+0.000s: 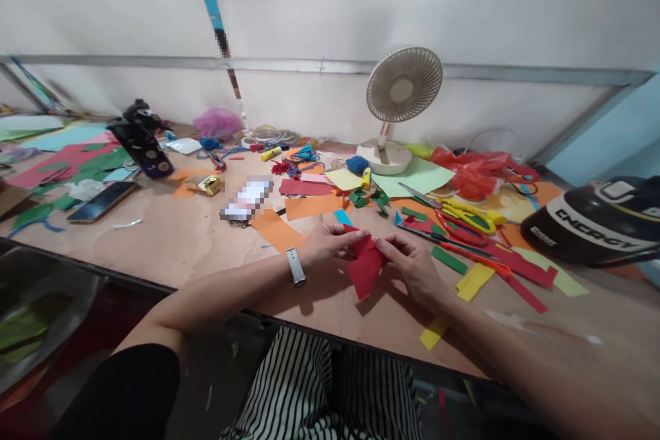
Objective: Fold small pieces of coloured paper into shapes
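A piece of red paper [365, 269], folded in part, is held just above the table near its front edge. My left hand [333, 242] pinches its upper left side, thumb on top. At the upper right side, my right hand [407, 261] grips the same paper between thumb and fingers. Around my hands lie orange paper strips [276, 229], a green strip [449, 260] and a yellow strip [475, 281]. Yellow-handled scissors [467, 214] and scissors with orange-red handles [479, 256] rest to the right among red strips.
A white fan [405, 86] stands at the back by the wall panel. To the right is a large black bottle [592, 223]; a dark bottle [147, 144] stands at the left. Two phones, one dark [102, 202] and one with a lit screen [247, 199], lie on the wooden table [170, 240].
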